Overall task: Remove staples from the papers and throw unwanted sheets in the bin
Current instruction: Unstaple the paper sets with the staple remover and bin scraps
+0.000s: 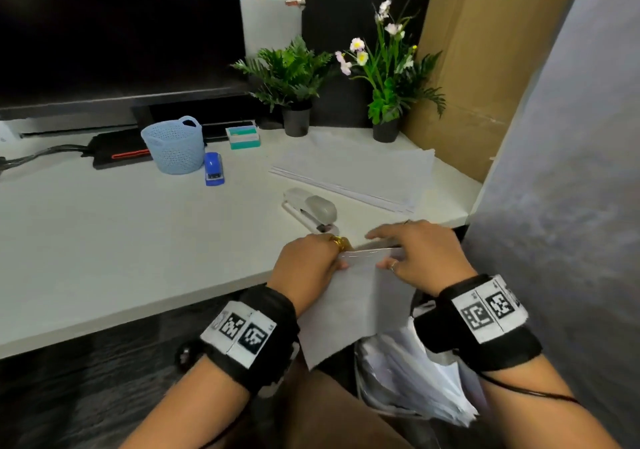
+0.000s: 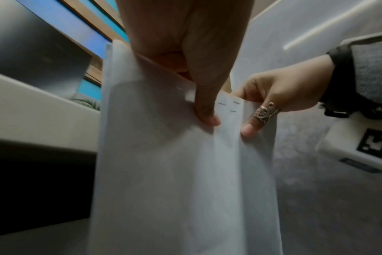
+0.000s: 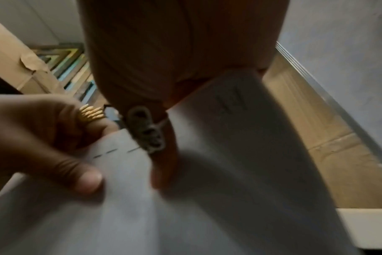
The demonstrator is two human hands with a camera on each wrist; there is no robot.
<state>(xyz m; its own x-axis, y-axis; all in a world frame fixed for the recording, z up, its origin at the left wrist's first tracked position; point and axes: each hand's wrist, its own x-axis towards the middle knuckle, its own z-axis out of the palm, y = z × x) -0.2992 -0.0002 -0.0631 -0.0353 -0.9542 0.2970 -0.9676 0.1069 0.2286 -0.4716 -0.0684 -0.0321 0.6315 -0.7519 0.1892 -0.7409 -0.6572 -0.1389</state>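
A stapled set of white sheets (image 1: 346, 306) hangs just off the desk's front edge, and both hands hold its top edge. My left hand (image 1: 310, 263), with a gold ring, pinches the top left; its thumb (image 2: 205, 117) presses the front sheet. My right hand (image 1: 420, 258) pinches the top right, ringed thumb (image 3: 164, 172) on the paper. Short dark staples (image 2: 236, 103) sit in a row along the top edge between the two thumbs, shown as staples (image 3: 111, 151) in the right wrist view. Below my right wrist, a bin (image 1: 367, 389) holds several loose white sheets.
A grey stapler (image 1: 311, 208) lies on the white desk (image 1: 121, 241) just beyond my hands. Farther back are a paper stack (image 1: 360, 171), a blue stapler (image 1: 213, 169), a blue basket (image 1: 175, 145), a staple box (image 1: 243, 137), two potted plants and a monitor. A grey partition (image 1: 571, 171) stands at right.
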